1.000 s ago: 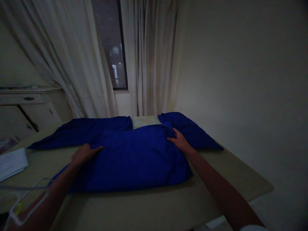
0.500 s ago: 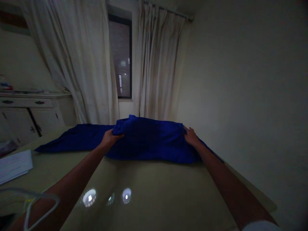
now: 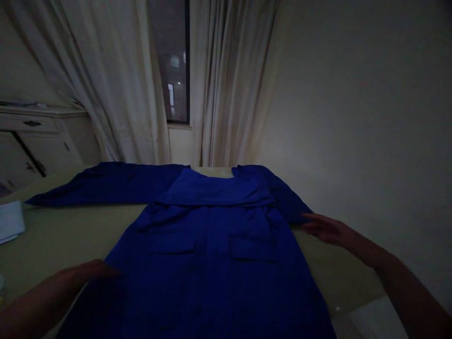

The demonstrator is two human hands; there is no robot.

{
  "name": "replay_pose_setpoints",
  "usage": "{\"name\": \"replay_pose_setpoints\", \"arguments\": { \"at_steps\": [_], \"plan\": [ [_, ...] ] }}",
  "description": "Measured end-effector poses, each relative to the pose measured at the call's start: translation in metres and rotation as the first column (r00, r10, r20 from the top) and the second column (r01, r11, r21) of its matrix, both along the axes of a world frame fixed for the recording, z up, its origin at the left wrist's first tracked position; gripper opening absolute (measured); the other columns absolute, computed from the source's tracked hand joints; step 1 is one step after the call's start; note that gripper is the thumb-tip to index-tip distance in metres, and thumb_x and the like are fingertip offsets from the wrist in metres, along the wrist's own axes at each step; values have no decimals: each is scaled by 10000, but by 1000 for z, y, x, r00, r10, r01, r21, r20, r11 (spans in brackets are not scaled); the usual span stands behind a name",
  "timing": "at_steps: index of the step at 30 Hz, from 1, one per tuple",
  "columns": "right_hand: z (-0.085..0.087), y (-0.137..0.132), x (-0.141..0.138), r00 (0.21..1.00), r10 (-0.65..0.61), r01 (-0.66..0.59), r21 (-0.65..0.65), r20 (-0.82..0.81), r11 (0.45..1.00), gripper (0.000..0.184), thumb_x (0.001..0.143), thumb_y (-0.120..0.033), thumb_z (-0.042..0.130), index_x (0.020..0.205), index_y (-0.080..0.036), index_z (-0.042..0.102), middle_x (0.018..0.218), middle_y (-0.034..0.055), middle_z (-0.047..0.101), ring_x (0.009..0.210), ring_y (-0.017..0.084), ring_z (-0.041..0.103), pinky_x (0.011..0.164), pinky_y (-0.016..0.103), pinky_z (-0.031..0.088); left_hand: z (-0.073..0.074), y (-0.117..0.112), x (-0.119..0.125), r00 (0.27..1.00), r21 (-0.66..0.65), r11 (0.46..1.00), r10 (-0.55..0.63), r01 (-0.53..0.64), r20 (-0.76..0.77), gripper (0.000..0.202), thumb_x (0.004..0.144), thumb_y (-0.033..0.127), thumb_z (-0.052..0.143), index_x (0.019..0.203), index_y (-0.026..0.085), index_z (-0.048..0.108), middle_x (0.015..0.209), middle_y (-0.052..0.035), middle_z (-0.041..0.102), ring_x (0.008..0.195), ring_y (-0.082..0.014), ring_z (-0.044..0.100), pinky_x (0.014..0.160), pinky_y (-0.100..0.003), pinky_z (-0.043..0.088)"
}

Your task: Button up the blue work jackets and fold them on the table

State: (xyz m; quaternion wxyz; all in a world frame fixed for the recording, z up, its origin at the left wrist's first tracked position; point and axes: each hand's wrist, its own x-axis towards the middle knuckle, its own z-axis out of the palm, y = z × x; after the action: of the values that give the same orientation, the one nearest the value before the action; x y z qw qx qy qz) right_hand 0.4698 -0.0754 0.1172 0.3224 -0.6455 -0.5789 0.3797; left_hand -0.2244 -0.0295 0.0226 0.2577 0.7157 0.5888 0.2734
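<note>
A large blue garment [image 3: 208,249] lies spread flat on the pale table [image 3: 67,235], its two sleeves stretched left and right at the far end and two pockets showing on its body. My left hand [image 3: 92,270] rests low at the garment's left edge, fingers flat and blurred. My right hand [image 3: 323,227] hovers beside the right sleeve, fingers stretched out, holding nothing.
White papers [image 3: 10,222] lie at the table's left edge. Behind the table hang pale curtains [image 3: 226,84] around a dark window [image 3: 173,66]. A white cabinet [image 3: 28,141] stands at the left. A bare wall fills the right.
The garment, bunched at the far end half a second ago, is now spread open toward me. Both hands have let go and drawn back to its sides.
</note>
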Motion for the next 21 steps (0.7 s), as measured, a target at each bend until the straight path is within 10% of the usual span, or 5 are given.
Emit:
{"name": "replay_pose_setpoints", "arguments": {
  "at_steps": [5, 9, 12, 17, 21],
  "plan": [
    [-46, 112, -117, 882, 49, -238, 352, 469, 905, 501, 911, -463, 688, 1337, -201, 668, 1345, 141, 691, 1203, 293, 666, 1058, 457, 529, 21, 53, 110, 924, 59, 923, -374, 379, -80, 313, 872, 451, 594, 1110, 395, 790, 1161, -14, 787, 1102, -296, 727, 1032, -422, 564],
    [-73, 173, -192, 674, -65, -330, 378, 736, 865, 365, 863, -101, 702, 1226, -143, 706, 1260, 162, 716, 1187, 312, 638, 1068, 451, 480, 14, 105, 204, 908, 165, 904, -356, 395, -222, 346, 926, 221, 519, 1197, 223, 732, 1218, -116, 744, 1157, -276, 695, 1067, -407, 518],
    [-78, 189, -215, 621, -112, -350, 401, 776, 847, 336, 899, 27, 507, 1073, -140, 741, 1053, 142, 751, 1071, 287, 654, 1038, 453, 463, 5, 126, 239, 929, 257, 911, -253, 322, -269, 456, 939, 178, 522, 1386, 185, 605, 1360, -156, 664, 1296, -283, 615, 1137, -417, 462],
    [-87, 182, -224, 600, -123, -460, 467, 790, 756, 520, 955, -25, 423, 1395, -213, 629, 1195, 99, 730, 1185, 283, 588, 1136, 447, 383, 12, 141, 271, 927, 368, 882, -171, 294, -333, 820, 912, 221, 619, 1636, 264, 237, 1494, -148, 541, 1327, -285, 594, 1068, -377, 499],
    [-108, 179, -221, 679, -109, -439, 520, 726, 733, 443, 998, -104, 421, 1320, -256, 685, 1133, 79, 750, 1134, 273, 607, 1084, 449, 433, 18, 163, 306, 828, 208, 890, -263, 407, -496, 535, 961, 160, 509, 1487, 256, 509, 1306, -153, 681, 1144, -263, 701, 929, -350, 550]
  ]
}}
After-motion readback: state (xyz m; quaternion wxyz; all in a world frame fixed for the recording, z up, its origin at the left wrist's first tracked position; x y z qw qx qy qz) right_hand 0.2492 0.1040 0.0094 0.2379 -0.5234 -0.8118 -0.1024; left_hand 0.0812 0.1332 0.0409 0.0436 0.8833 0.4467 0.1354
